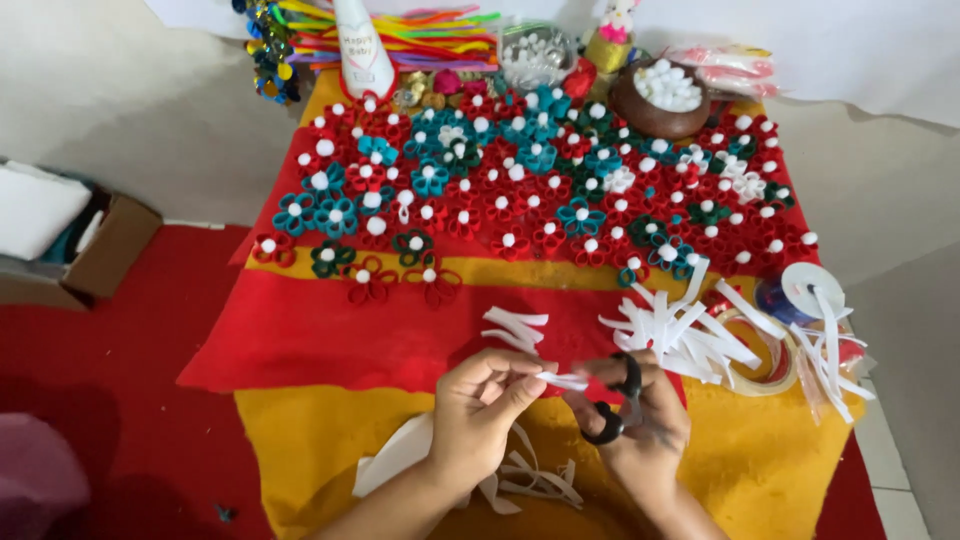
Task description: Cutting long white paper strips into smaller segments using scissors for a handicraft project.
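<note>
My left hand pinches a narrow white strip between thumb and fingers. My right hand grips black-handled scissors, with the blades at the strip's end. Both hands hover over the yellow and red cloth. A small pile of cut white strips lies just beyond my left hand, and a larger pile lies beyond my right. More white offcuts rest under my wrists.
Many small red, teal and green flowers with white centres cover the far half of the cloth. A tape roll and white ribbon spool sit at the right. A brown bowl of white balls, pipe cleaners and a cardboard box are nearby.
</note>
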